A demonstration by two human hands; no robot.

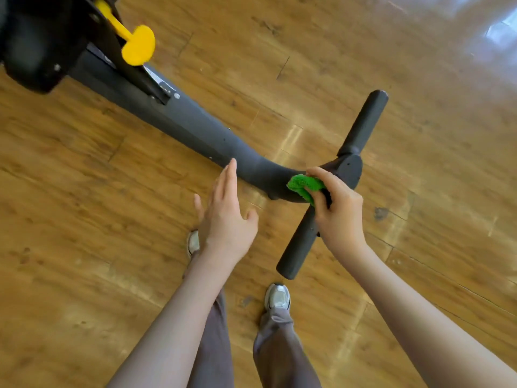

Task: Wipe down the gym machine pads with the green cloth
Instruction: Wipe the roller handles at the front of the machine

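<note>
Right hand [337, 208] is clamped on the bunched green cloth [305, 186], pressing it where the near roller pad [300, 245] meets the grey machine arm [195, 127] — left hand [226, 217] hangs open with fingers straight, holding nothing, fingertips just beside the arm. To do this stroke well, I'd wrap the cloth round the pad and drag it toward the pad's free end below the hand, keeping pressure even and turning the wrist to reach the underside. The far pad [365, 121], beyond the right hand, looks untouched right now — likely next.

Glossy wooden plank floor [307, 51] (bright window glare [498, 29]).
</note>
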